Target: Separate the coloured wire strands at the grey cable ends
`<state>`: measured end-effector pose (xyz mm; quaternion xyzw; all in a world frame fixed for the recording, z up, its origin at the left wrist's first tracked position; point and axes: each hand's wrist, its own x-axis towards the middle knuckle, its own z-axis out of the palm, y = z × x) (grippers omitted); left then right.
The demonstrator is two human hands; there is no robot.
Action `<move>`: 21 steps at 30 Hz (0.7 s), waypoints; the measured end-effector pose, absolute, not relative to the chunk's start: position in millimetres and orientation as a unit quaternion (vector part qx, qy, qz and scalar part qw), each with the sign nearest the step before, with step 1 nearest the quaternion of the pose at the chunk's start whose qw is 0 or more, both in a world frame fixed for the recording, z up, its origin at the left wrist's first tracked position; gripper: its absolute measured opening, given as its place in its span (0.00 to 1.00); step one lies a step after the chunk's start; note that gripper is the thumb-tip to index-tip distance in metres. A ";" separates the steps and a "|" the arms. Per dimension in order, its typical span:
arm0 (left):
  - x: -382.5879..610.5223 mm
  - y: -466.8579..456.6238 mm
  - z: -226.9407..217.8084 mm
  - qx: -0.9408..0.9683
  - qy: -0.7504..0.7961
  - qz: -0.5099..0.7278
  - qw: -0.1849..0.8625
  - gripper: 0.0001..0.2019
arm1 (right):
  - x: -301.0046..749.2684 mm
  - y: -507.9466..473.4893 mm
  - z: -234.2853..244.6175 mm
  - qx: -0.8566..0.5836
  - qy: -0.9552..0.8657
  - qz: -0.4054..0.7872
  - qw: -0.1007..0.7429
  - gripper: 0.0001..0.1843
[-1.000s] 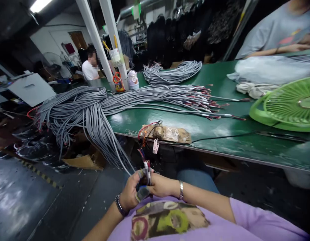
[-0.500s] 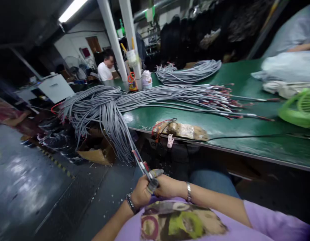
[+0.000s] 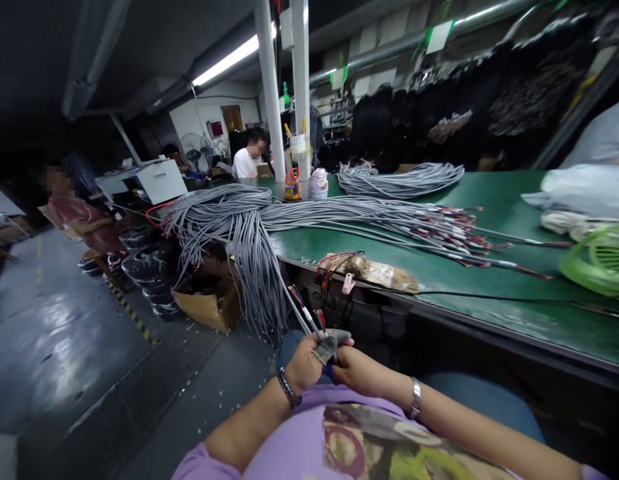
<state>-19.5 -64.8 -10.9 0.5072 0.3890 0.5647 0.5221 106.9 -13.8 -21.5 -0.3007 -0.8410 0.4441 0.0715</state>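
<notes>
Close to my body, my left hand is closed around the ends of a few grey cables. Stripped ends with thin coloured wires stick up beyond the fingers. My right hand meets it from the other side, fingers curled in at the same spot. Grey coverings wrap some fingertips. A small blue piece shows below the fingers; what the right hand grips is mostly hidden. The held cables run up to a large grey cable bundle hanging over the table edge.
More grey cables with stripped ends lie along the green table. A coiled bundle rests behind them. A taped board, a green basket and a cardboard box are nearby. Other people are in the background.
The view has swung left and up, so everything sits further right and lower. Both hands stay together at the cable ends, where the coloured wires now show more clearly.
</notes>
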 end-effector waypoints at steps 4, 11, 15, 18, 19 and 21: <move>-20.9 -76.6 -5.3 0.442 0.375 0.631 0.516 0.19 | 105.7 -26.1 -9.4 -0.287 -0.855 0.425 0.072 0.08; -24.8 -95.2 5.4 0.383 0.358 0.662 0.536 0.16 | 103.7 -44.0 3.8 -0.344 -0.879 0.332 0.006 0.04; -25.0 -99.8 6.1 0.371 0.353 0.666 0.542 0.14 | 103.2 -47.8 6.1 -0.357 -0.879 0.317 0.000 0.07; -24.0 -99.6 5.7 0.385 0.355 0.654 0.545 0.14 | 105.5 -47.6 6.0 -0.357 -0.879 0.317 -0.001 0.10; -23.6 -99.1 5.2 0.393 0.356 0.649 0.545 0.14 | 106.5 -47.0 5.4 -0.357 -0.878 0.319 -0.001 0.10; -23.1 -97.8 3.3 0.410 0.358 0.637 0.546 0.13 | 108.4 -45.1 2.6 -0.357 -0.874 0.330 0.003 0.10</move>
